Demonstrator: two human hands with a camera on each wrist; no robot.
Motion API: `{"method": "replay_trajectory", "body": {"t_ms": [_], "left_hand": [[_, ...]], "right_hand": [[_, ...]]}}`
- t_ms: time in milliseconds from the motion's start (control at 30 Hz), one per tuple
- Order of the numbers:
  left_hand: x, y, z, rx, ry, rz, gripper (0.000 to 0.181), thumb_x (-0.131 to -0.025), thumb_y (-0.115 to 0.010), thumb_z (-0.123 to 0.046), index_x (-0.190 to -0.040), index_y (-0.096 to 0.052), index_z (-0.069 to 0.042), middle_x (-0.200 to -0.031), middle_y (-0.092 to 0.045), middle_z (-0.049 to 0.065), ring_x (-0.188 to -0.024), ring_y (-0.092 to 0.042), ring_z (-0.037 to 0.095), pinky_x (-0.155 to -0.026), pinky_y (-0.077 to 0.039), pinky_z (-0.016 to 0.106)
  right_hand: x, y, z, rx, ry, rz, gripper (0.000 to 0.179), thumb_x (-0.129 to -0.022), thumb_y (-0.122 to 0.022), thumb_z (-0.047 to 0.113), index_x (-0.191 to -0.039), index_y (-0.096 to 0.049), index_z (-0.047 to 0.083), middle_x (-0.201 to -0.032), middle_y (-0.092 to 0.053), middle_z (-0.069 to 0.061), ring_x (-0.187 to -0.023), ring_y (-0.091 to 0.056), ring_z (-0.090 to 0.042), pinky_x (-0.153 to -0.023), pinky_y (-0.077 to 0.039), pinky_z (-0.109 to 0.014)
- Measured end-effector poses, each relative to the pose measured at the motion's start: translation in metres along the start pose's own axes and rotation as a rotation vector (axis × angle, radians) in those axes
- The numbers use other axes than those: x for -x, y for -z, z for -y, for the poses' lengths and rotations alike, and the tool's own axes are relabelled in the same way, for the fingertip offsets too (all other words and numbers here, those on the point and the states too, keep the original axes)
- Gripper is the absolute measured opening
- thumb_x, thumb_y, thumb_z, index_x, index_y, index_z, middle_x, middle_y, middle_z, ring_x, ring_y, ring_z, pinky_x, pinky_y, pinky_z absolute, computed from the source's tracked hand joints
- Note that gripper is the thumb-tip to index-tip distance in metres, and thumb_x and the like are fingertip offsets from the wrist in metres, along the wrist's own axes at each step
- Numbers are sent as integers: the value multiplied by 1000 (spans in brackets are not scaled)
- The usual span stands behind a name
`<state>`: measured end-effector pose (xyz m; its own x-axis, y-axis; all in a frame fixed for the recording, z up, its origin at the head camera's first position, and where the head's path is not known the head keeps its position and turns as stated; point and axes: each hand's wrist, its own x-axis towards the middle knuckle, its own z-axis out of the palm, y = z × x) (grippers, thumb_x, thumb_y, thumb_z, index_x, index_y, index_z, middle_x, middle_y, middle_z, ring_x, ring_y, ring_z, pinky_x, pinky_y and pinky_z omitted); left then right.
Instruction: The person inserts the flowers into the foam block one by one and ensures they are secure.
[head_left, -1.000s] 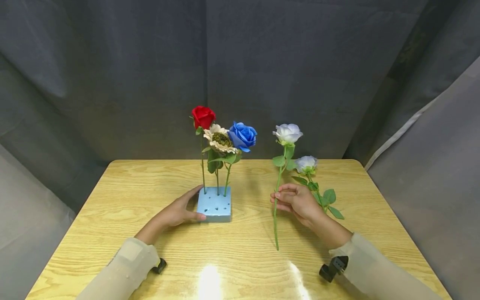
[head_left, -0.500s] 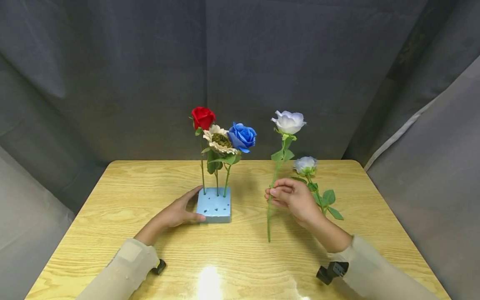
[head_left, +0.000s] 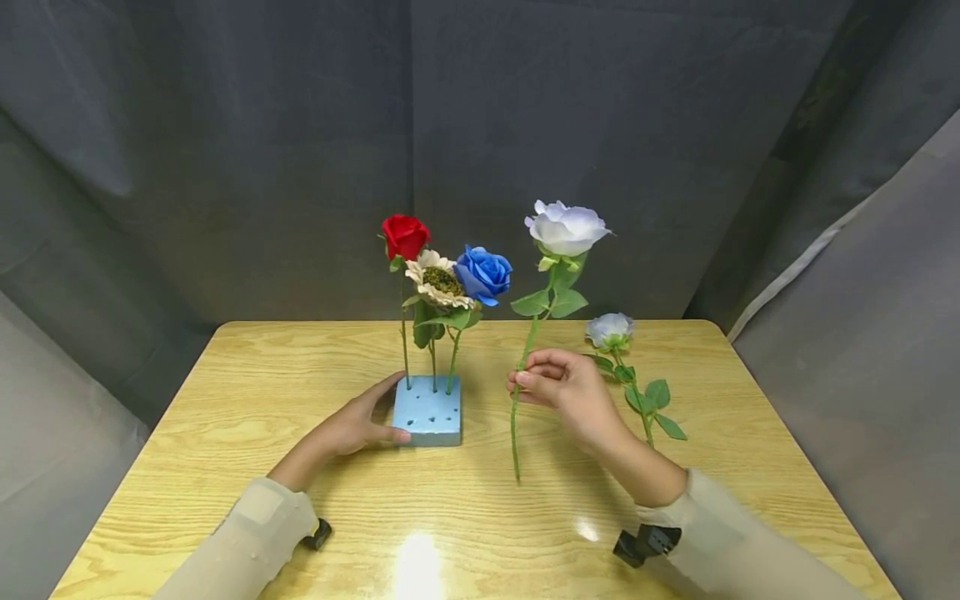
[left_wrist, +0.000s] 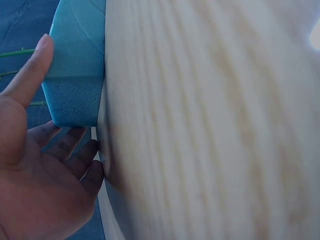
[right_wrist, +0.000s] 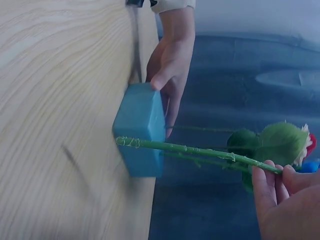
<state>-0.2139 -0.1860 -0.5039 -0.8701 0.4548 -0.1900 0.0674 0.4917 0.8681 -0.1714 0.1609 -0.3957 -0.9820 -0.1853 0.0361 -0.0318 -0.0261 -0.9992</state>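
Note:
A light blue foam block [head_left: 427, 410] with holes in its top stands on the table. Upright in its back row are a red rose [head_left: 406, 237], a cream sunflower-like flower [head_left: 441, 282] and a blue rose [head_left: 483, 274]. My left hand [head_left: 363, 423] holds the block's left side, thumb at the front corner and fingers toward the back. To the right of the block, my right hand [head_left: 573, 396] pinches the green stem of a white rose [head_left: 566, 228] between thumb and fingertips. The bloom is up, and the stem's lower end [right_wrist: 127, 142] hangs free, apart from the block.
Another pale white rose [head_left: 610, 330] lies on the wooden table [head_left: 262, 383] at the right, behind my right hand, its leaves spread. A dark grey curtain [head_left: 480, 150] hangs behind the table's far edge.
My right hand has carried the white rose leftward, toward the block, and the bloom now stands higher in view. The left hand and the block have stayed in place.

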Motion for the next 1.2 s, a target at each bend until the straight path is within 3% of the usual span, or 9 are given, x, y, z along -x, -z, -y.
{"method": "replay_trajectory", "body": {"t_ms": [367, 767, 967, 1200], "left_hand": [[-1, -1, 0, -3, -4, -12, 115, -81, -90, -34, -167, -15, -19, -172, -10, 17, -158, -6, 42, -122, -12, 69], [-1, 0, -1, -8, -8, -17, 115, -82, -89, -37, -167, -15, -17, -172, -10, 18, -158, -6, 42, -122, -11, 67], [-2, 0, 1, -6, -36, -16, 113, -84, -88, -30, -167, -13, -11, -171, -13, 21, -157, -7, 44, -122, -9, 68], [-4, 1, 3, -1, -43, -14, 114, -83, -88, -30, -167, -14, -11, -171, -14, 20, -157, -7, 43, -123, -8, 67]], "right_hand": [[-4, -36, 10, -27, 110, 68, 15, -95, -67, -8, -105, -61, -17, -105, -70, -35, -95, -76, -32, -87, -61, -40], [-15, -68, 14, -40, 155, 68, 11, -95, -68, -7, -104, -64, -13, -101, -72, -30, -96, -75, -36, -86, -62, -39], [-21, -82, 12, -56, 178, 58, 14, -94, -68, -8, -105, -64, -15, -101, -71, -32, -100, -71, -49, -85, -62, -37], [-29, -97, 8, -64, 199, 16, 16, -93, -69, -8, -108, -65, -13, -101, -72, -27, -97, -75, -36, -85, -62, -36]]}}
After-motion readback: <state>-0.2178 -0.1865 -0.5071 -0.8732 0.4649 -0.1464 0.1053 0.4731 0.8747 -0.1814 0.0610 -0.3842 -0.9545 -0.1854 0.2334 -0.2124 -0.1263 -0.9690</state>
